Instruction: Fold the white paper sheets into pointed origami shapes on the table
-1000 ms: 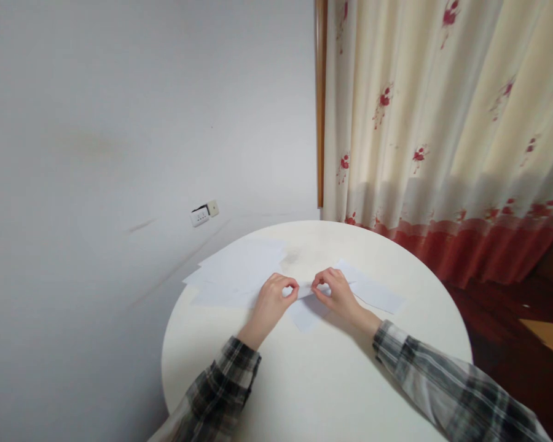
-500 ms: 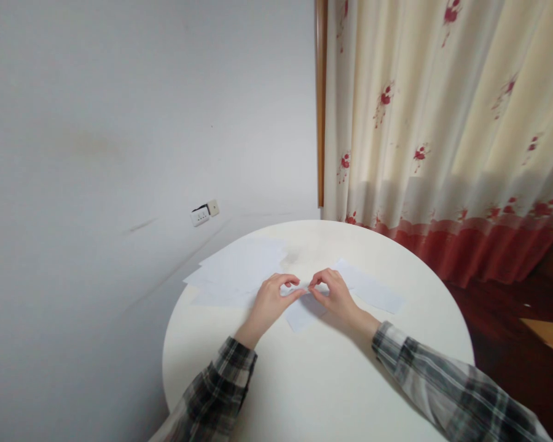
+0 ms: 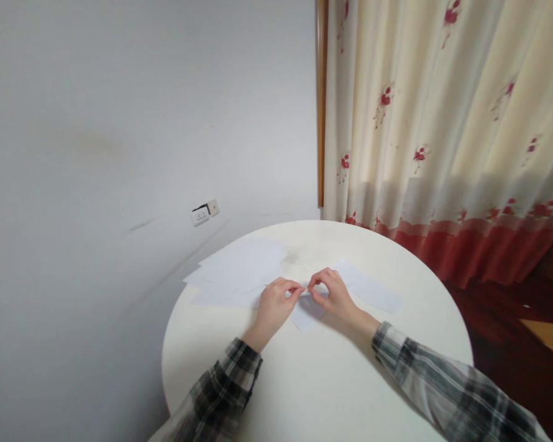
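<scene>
Between my hands is a small white sheet of paper point(image 3: 306, 314), its lower corner pointing toward me just above the table. My left hand point(image 3: 279, 302) pinches the paper's upper edge between thumb and fingertips. Close beside it, my right hand point(image 3: 332, 291) pinches the same edge, thumb against index finger. The two sets of fingertips nearly meet. Part of the paper is hidden behind my fingers, so its folds cannot be made out.
Several loose white sheets point(image 3: 239, 267) overlap on the left of the round white table point(image 3: 341, 380). Another white sheet point(image 3: 378, 291) lies to the right. A wall with a socket point(image 3: 200, 215) stands at left, a flowered curtain point(image 3: 415, 123) behind on the right.
My left hand has shifted slightly right, and its thumb and fingers have closed together at the paper's edge. My right hand has hardly moved.
</scene>
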The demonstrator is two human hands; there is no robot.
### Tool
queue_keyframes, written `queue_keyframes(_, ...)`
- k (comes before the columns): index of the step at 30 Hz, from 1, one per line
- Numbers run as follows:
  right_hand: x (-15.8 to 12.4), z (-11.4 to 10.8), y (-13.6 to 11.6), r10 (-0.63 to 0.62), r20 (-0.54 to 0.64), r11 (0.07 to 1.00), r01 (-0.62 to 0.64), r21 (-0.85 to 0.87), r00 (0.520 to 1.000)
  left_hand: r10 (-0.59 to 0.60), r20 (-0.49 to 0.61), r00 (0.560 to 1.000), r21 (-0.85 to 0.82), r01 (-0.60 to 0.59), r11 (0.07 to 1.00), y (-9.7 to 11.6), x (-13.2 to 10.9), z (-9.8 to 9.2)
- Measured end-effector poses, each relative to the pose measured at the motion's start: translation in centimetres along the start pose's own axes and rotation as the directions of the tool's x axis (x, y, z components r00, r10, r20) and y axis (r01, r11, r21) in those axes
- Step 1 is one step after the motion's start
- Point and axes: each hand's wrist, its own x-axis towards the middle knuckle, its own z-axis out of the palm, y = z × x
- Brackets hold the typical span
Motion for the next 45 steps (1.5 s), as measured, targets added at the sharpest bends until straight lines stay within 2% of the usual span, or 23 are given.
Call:
queue_keyframes(6, -0.1, -0.5, 1.1, 0.013, 0.028, 1.000, -0.013, -0.004, 1.000, -0.023, -0.028, 0.999, 0.012, 0.023, 1.000, -0.4, 0.0, 0.0)
queue_keyframes(11, -0.5, -1.3, 2.4, 0.045, 0.010, 0.998, -0.044, -0.050, 0.999, -0.104, -0.020, 0.994, -0.038, 0.103, 0.994, -1.2, 0.1, 0.1)
queue_keyframes(14, -0.6, -1.4, 2.0, -0.006, 0.009, 0.997, 0.007, -0.078, 1.000, -0.162, 0.027, 0.986, -0.141, 0.164, 0.976, -1.1, 0.2, 0.4)
queue_keyframes(19, -0.7, -0.8, 0.4, -0.174, 0.126, 0.972, 0.191, -0.136, 0.977, -0.209, 0.096, 0.973, -0.325, 0.229, 0.917, -1.2, 0.4, 1.3)
queue_keyframes(24, -1.0, -0.3, 0.4, -0.199, 0.096, 0.950, 0.216, -0.227, 0.975, -0.224, 0.212, 0.951, -0.516, 0.304, 0.801, -1.4, 0.7, 1.5)
queue_keyframes(26, -1.1, -0.4, 0.7, -0.217, 0.061, 0.940, 0.225, -0.255, 0.974, -0.203, 0.239, 0.949, -0.543, 0.304, 0.783, -1.3, 0.7, 1.3)
queue_keyframes(30, -1.0, -0.6, 0.6, -0.237, 0.025, 0.936, 0.235, -0.262, 0.971, -0.170, 0.215, 0.962, -0.487, 0.256, 0.835, -1.1, 0.6, 1.1)
queue_keyframes(32, -0.9, -0.6, 0.2, -0.198, 0.003, 0.951, 0.193, -0.242, 0.980, -0.162, 0.198, 0.967, -0.450, 0.236, 0.861, -1.0, 0.5, 1.1)
queue_keyframes(36, -0.5, -0.4, -0.7, -0.045, -0.039, 0.986, 0.038, -0.164, 0.998, -0.117, 0.196, 0.974, -0.390, 0.186, 0.902, -0.5, 0.4, 0.9)
queue_keyframes(39, -0.3, -0.2, -0.8, 0.102, 0.020, 0.995, -0.102, -0.016, 0.995, -0.063, 0.233, 0.971, -0.397, 0.153, 0.905, -0.1, 0.3, 0.5)
queue_keyframes(42, 0.0, 0.0, -0.3, 0.291, 0.148, 0.918, -0.320, 0.236, 0.945, -0.065, 0.258, 0.964, -0.406, 0.170, 0.898, 0.0, 0.4, 0.3)
queue_keyframes(45, 0.1, 0.3, 0.0, 0.417, 0.352, 0.712, -0.541, 0.448, 0.838, -0.058, 0.293, 0.954, -0.418, 0.182, 0.890, -0.1, 0.4, 0.2)
